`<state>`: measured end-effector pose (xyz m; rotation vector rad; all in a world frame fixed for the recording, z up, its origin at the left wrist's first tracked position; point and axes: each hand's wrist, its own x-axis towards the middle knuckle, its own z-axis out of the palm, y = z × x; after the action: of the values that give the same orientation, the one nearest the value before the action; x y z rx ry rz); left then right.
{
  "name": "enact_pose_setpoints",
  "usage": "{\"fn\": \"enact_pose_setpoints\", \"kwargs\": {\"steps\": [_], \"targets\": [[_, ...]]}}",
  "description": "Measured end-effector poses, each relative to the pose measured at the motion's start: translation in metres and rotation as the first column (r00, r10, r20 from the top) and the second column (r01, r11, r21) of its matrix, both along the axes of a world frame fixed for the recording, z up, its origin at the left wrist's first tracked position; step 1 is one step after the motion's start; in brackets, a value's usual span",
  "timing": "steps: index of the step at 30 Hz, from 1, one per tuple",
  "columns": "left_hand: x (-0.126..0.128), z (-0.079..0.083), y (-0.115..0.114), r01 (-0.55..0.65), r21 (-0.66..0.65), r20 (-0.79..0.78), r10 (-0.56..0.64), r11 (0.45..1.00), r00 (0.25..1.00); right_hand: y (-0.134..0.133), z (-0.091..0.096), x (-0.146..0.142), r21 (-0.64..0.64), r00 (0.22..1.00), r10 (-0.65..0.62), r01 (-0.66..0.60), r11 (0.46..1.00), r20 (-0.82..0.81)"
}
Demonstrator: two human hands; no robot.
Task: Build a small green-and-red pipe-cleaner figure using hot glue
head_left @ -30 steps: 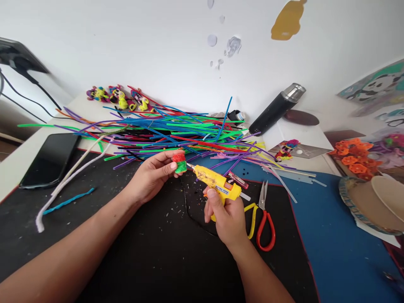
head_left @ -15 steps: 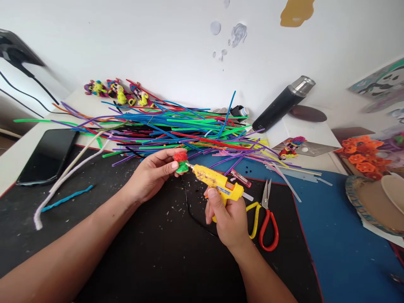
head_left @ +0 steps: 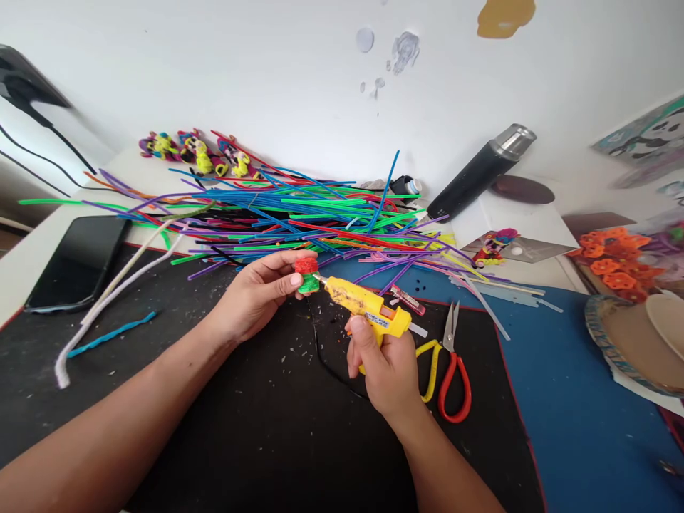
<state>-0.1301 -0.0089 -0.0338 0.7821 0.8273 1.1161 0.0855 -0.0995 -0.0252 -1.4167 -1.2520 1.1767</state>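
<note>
The fingers (head_left: 284,287) of the left hand (head_left: 249,303) are closing in a pinch on the left side of a small red and green fuzzy piece (head_left: 307,276), the thumb lying nearest the camera; how much of it the hidden fingertips are covering, I cannot tell. The piece is sitting raised above the black mat (head_left: 251,449), in front of the pipe cleaners (head_left: 299,206). The right hand (head_left: 390,370) is wrapping round the grip of a yellow glue gun (head_left: 350,298), whose metal nozzle is pointing at the right side of the piece, so near that contact cannot be judged. The piece is looking very light, soft and springy on the surface, probably squashing under a hard squeeze, and hardly slippery; a gentle hold on the side away from the nozzle is seeming best, keeping skin off hot metal. The gun is appearing hard and rigid, heavier than the piece, its handle being the safe place to grasp. Scissors (head_left: 449,347) are lying to its right.
</note>
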Motion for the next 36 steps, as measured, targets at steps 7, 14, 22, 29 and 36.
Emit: {"fn": "enact_pose_setpoints", "kwargs": {"steps": [7,14,22,29,36], "targets": [[0.0,0.0,0.0,0.001,0.011,0.007,-0.001,1.0,1.0,0.001,0.002,-0.001,-0.002,1.0,-0.004,0.004,1.0,-0.004],[-0.001,-0.002,0.0,0.007,0.007,0.004,-0.007,1.0,1.0,0.0,0.002,-0.001,-0.022,0.999,-0.001,0.001,1.0,-0.032],[0.0,-0.001,0.0,0.007,0.021,-0.011,-0.007,1.0,1.0,0.0,-0.002,-0.002,-0.032,1.0,0.0,-0.001,0.999,-0.012],[-0.006,-0.006,0.002,-0.047,0.015,-0.108,0.049,0.999,0.993,0.003,0.003,-0.005,-0.039,0.99,-0.043,0.038,0.999,-0.137],[-0.011,-0.002,0.008,-0.043,0.044,-0.273,0.054,0.998,0.96,0.005,0.009,-0.009,0.012,0.948,-0.072,0.079,0.997,-0.31]]}}
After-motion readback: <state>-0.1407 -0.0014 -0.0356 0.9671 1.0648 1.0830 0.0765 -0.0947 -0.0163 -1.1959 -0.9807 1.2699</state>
